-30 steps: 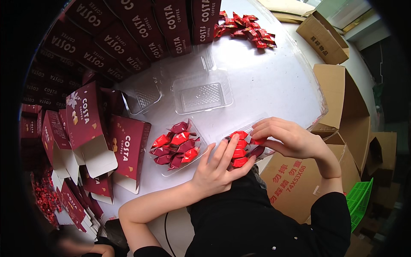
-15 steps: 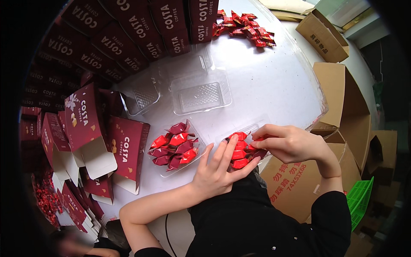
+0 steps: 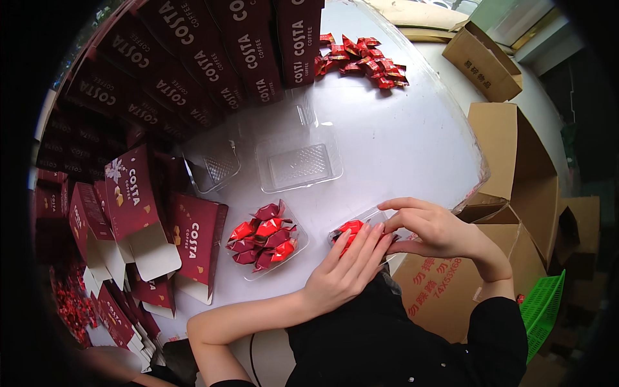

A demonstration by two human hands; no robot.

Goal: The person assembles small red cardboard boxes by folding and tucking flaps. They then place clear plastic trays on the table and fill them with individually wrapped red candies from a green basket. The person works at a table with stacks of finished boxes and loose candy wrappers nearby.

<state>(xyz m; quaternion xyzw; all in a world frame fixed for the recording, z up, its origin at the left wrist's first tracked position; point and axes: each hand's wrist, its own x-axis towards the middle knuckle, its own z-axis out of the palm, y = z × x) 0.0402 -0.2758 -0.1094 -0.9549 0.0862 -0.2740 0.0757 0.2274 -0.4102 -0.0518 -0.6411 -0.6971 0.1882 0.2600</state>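
My left hand (image 3: 342, 274) lies with its fingers stretched close together over red wrapped sweets (image 3: 350, 227) and hides most of them. These sit in a clear plastic tray (image 3: 373, 214) at the table's near edge. At the tray's right end, my right hand (image 3: 431, 227) curls around it, index finger on the far corner and thumb on the near side. Whether a sweet is also between those fingers is hidden. To the left stands a second clear tray (image 3: 302, 244), filled with bright red and dark red twisted sweets (image 3: 264, 237).
Empty clear trays (image 3: 300, 164) lie farther back. Dark red boxes (image 3: 193, 58) are stacked at the far left, with opened cartons (image 3: 196, 238) in front. Loose red sweets (image 3: 371, 61) lie at the back. Cardboard boxes (image 3: 496, 148) and a green basket (image 3: 543, 306) stand right of the table.
My left fingers have closed together and now cover more of the sweets. My right hand has gone from a pinch over the sweets to the tray's right end. The view has shifted slightly.
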